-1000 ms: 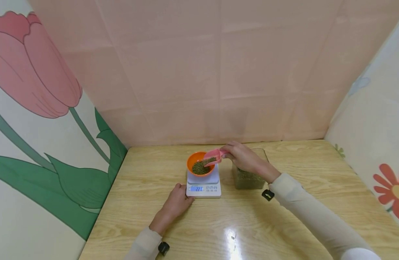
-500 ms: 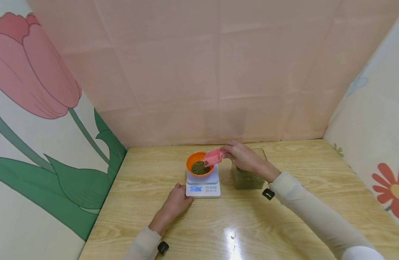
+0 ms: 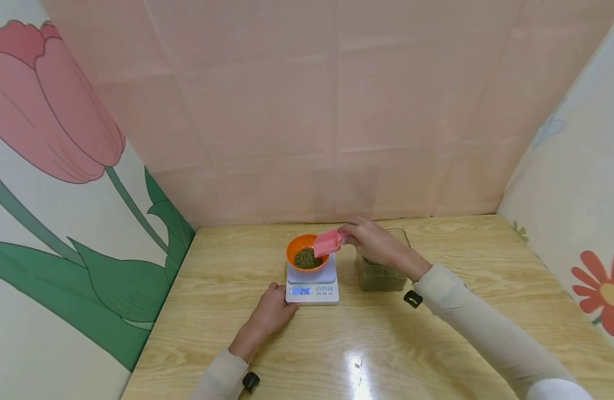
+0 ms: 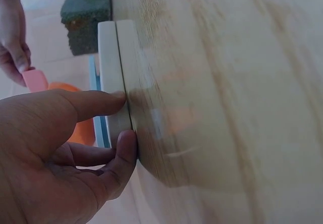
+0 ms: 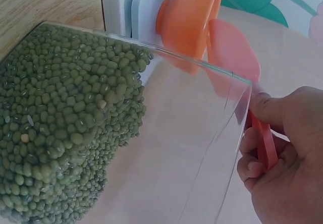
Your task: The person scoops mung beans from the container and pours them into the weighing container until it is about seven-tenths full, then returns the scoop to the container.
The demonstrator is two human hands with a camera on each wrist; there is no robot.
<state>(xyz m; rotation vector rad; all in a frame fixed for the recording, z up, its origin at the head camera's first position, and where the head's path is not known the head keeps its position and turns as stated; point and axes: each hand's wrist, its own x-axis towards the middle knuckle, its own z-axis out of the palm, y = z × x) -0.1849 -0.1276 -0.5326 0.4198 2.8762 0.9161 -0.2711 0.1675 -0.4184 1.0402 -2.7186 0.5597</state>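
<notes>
A white kitchen scale [image 3: 312, 297] with a lit display, reading what looks like 246, bears an orange bowl [image 3: 295, 244] partly filled with mung beans [image 3: 308, 259]. My left hand [image 3: 273, 311] holds the scale's near left corner; in the left wrist view its thumb and curled fingers [image 4: 126, 146] lie against the scale's edge. By its handle, my right hand [image 3: 369, 239] grips a pink scoop [image 3: 328, 243], tipped over the bowl's right rim. No beans show in the scoop in the head view. The right wrist view shows fingers and thumb around the handle [image 5: 265, 146].
A clear square container [image 5: 194, 62] with many mung beans [image 5: 60, 98] stands right of the scale, under my right forearm. Behind the wooden table [image 3: 226, 261] rises a pink backdrop [image 3: 266, 111], with flower-printed panels on both sides.
The beans in the scoop have slid out into the bowl as the scoop tipped further. The display digits have changed. My left hand has stayed at the scale's corner.
</notes>
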